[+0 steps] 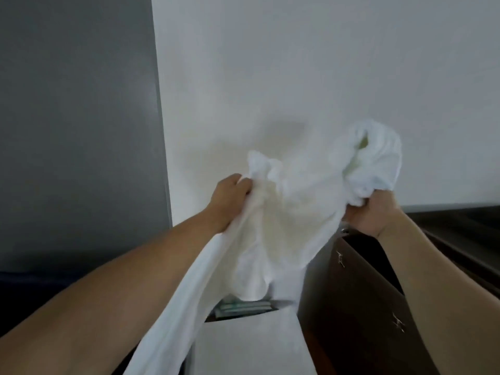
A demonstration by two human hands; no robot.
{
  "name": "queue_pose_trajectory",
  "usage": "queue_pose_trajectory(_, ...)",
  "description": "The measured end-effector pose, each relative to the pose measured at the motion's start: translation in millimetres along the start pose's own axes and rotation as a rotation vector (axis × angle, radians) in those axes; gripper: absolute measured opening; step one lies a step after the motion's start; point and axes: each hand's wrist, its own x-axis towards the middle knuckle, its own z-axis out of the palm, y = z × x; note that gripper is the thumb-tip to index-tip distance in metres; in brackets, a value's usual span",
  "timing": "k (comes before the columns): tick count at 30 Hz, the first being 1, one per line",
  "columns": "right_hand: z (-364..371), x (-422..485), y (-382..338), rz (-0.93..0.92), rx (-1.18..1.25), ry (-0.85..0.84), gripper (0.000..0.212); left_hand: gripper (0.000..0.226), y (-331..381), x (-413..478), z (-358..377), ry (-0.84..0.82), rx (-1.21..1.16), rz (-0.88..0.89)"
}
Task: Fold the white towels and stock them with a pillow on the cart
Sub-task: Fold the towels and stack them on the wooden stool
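Nearest the camera, a long tail of the crumpled white terry towel [281,226] runs down under the left forearm and out of the bottom of the view. Further out, the left hand [230,197] has its fingers curled round a bunched edge of the cloth, and the right hand [370,215] clutches another gathered wad, part of which stands up in a loose roll above its knuckles. Between the two hands the cloth sags in a deep belly that hangs below both wrists — no straight edge, no crease, no corner matched to another.

By that showing the task is at an early stage: this towel is lifted and being spread, not yet folded. No finished stack, no pillow and no cart can be made out, so stocking looks wholly ahead.

Below the sagging cloth lies a flat white surface [243,345], with a few thin greenish items [243,307] at its far edge. Below the right hand stands a dark brown wooden cabinet [359,293] — beyond everything, a plain pale wall [297,77].
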Motion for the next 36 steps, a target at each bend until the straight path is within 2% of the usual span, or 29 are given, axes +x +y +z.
queue_pose_trajectory(2,-30.9,8.6,16.0,0.118,-0.032,0.142,0.042,0.023,23.3,4.2,19.9,0.008,-0.052,0.026)
queue_pose_trajectory(4,-57.9,17.0,31.7,0.253,-0.133,0.066,0.028,0.026,41.2,0.7,45.3,-0.026,-0.098,0.021)
queue_pose_trajectory(6,-75.7,18.1,44.6,0.376,-0.202,-0.039,0.005,0.030,43.2,-6.6,69.2,-0.093,-0.018,0.016)
queue_pose_trajectory(7,-82.9,17.0,50.3,0.428,-0.254,-0.055,0.008,0.031,37.9,-10.2,78.2,-0.111,0.007,-0.008)
queue_pose_trajectory(9,-100.6,22.5,65.8,0.487,-0.418,0.016,0.016,0.026,19.2,-18.0,88.2,-0.104,-0.024,-0.094)
queue_pose_trajectory(13,-109.7,27.4,95.3,0.448,-0.753,0.166,0.086,0.017,-12.3,-33.0,92.1,-0.059,-0.118,-0.237)
queue_pose_trajectory(14,-102.4,22.4,99.9,0.406,-0.825,0.169,0.096,0.018,-17.5,-35.7,92.6,-0.061,-0.124,-0.245)
queue_pose_trajectory(15,-97.0,20.1,105.9,0.359,-0.875,0.145,0.096,0.017,-20.6,-38.5,93.1,-0.072,-0.125,-0.251)
queue_pose_trajectory(16,-89.3,16.6,109.8,0.316,-0.883,0.096,0.084,0.018,-22.8,-40.2,93.5,-0.088,-0.127,-0.254)
queue_pose_trajectory(18,-71.8,8.3,114.6,0.317,-0.755,-0.034,0.043,0.022,-27.0,-41.8,92.4,-0.123,-0.145,-0.243)
queue_pose_trajectory(19,-67.1,6.7,118.4,0.319,-0.670,-0.066,0.033,0.024,-29.1,-42.1,90.7,-0.147,-0.162,-0.236)
queue_pose_trajectory(22,-64.2,2.4,127.9,0.286,-0.525,0.044,0.034,0.037,-39.9,-45.7,84.9,-0.311,-0.211,-0.256)
queue_pose_trajectory(25,-62.9,0.2,131.1,0.223,-0.578,0.146,0.030,0.063,-60.2,-53.9,77.0,-0.463,-0.159,-0.286)
queue_pose_trajectory(28,-48.9,-2.1,101.0,0.027,-0.497,0.287,0.016,0.067,-83.9,-59.1,63.0,-0.494,0.059,-0.310)
queue_pose_trajectory(30,-36.5,3.0,70.3,-0.090,-0.436,0.367,0.013,0.060,-104.4,-62.8,52.2,-0.429,0.202,-0.360)
queue_pose_trajectory(32,-21.1,6.6,44.6,-0.091,-0.227,0.431,0.020,0.062,-122.1,-69.5,42.4,-0.410,0.318,-0.400)
queue_pose_trajectory(33,-14.2,8.3,35.6,-0.061,-0.162,0.435,0.018,0.070,-126.5,-72.6,40.7,-0.447,0.357,-0.403)
queue_pose_trajectory(36,3.0,13.1,33.6,-0.037,-0.246,0.395,0.027,0.094,-109.8,-81.7,48.1,-0.637,0.299,-0.298)
